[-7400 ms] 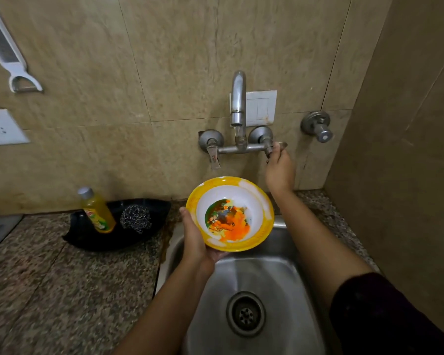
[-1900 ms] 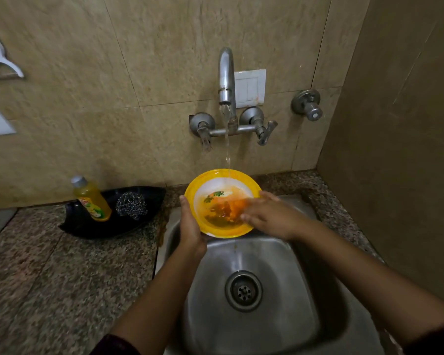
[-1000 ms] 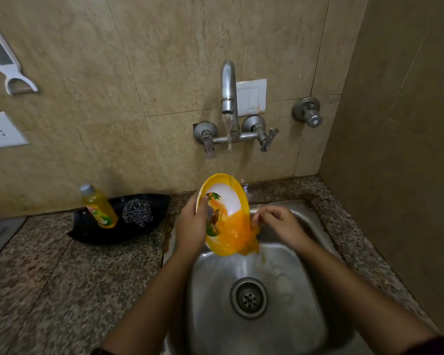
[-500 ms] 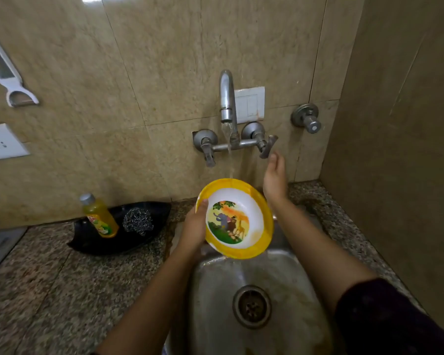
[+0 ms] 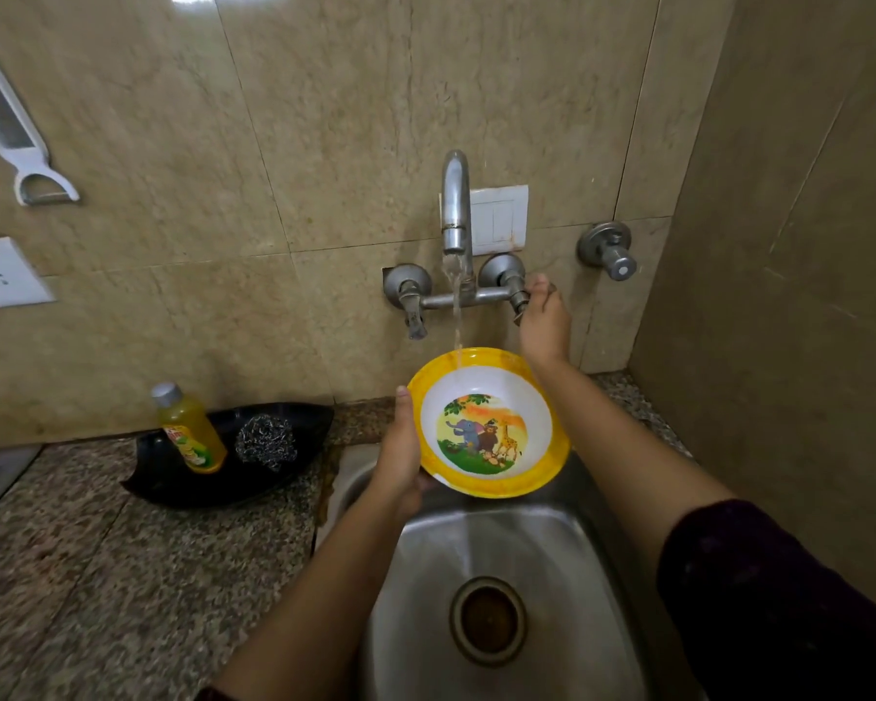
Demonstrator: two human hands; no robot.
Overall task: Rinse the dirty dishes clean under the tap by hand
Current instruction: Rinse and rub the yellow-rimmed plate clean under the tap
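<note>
Left hand [image 5: 400,462] grips the round plastic bowl [image 5: 539,422] by its left rim: thumb laid over the yellow lip, fingers curled underneath, out of sight. Bowl held over the back of the sink [image 5: 552,543], tilted toward the camera. Glossy white inside, broad yellow band, cartoon print of elephant and giraffe at the bottom. Thin water stream [image 5: 457,316] falls from the curved chrome spout [image 5: 455,204] onto the far rim.

Right hand [image 5: 542,326] is raised to the right lever [image 5: 518,303] of the wall tap, fingers closed about it.

Sink is brushed steel, wet, with a round drain [image 5: 487,619]. To the left, speckled granite counter [image 5: 97,574] carries a black leaf-shaped tray [image 5: 294,478] holding a yellow soap bottle [image 5: 188,432] and a wiry steel scrubber [image 5: 266,440]. Walls are polished beige tile.
</note>
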